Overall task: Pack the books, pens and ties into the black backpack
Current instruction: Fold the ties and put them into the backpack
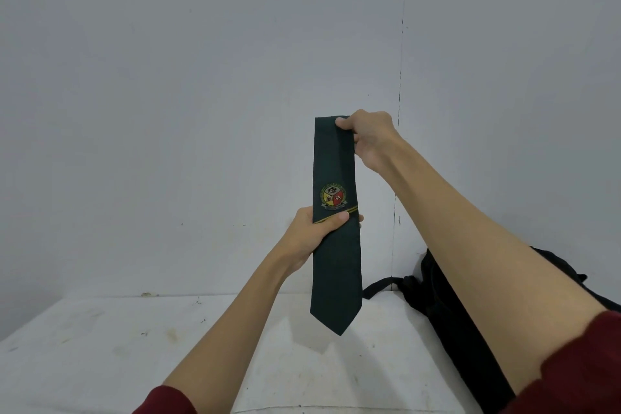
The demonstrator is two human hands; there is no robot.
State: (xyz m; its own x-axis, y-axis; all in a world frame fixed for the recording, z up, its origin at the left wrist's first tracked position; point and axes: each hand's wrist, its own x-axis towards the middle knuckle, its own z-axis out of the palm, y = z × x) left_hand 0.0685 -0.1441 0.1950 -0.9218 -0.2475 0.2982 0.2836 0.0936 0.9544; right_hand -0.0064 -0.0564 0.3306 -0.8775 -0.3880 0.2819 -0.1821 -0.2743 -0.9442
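Before me: one white table [100, 346], its top scuffed and marked with faint yellowish stains and a few small dark specks, most of them toward the left and along the far edge. Behind it: one plain grey-white wall [168, 77], carrying a thin vertical seam to my right, broken by dark chipped spots.
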